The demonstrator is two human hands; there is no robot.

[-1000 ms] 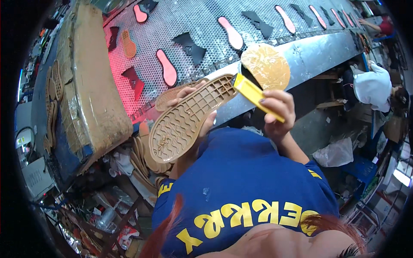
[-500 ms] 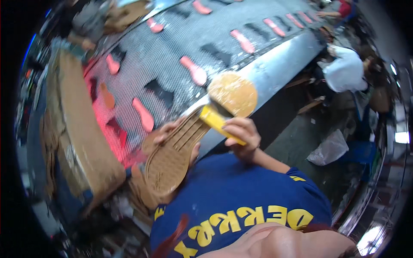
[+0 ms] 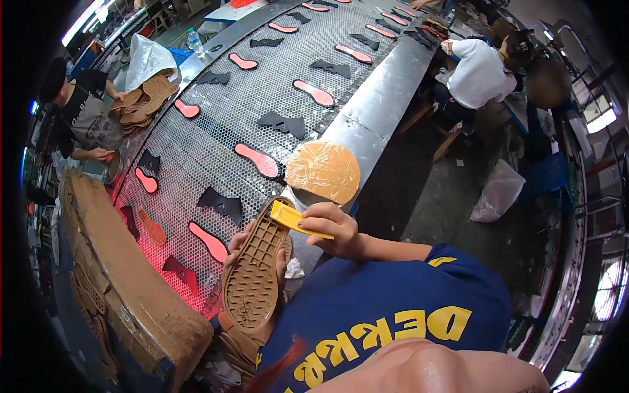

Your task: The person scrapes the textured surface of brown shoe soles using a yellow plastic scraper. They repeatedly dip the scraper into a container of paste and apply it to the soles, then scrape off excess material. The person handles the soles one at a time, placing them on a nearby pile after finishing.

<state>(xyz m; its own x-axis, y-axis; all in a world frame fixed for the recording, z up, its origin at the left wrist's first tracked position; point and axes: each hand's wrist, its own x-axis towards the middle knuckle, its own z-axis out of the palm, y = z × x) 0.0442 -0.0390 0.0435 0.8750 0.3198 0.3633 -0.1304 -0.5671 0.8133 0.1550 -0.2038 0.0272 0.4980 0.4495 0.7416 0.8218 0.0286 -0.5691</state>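
The yellow brush (image 3: 298, 219) has drawn back from the round glue tin (image 3: 323, 171), right hand (image 3: 334, 229) gripping it, left hand (image 3: 252, 252) clasping the tan sole (image 3: 254, 272).

Light: red glow is spilling over the perforated conveyor (image 3: 262, 111) nearest the cardboard box (image 3: 124, 275).
Edges: bending, blackening (fisheye).
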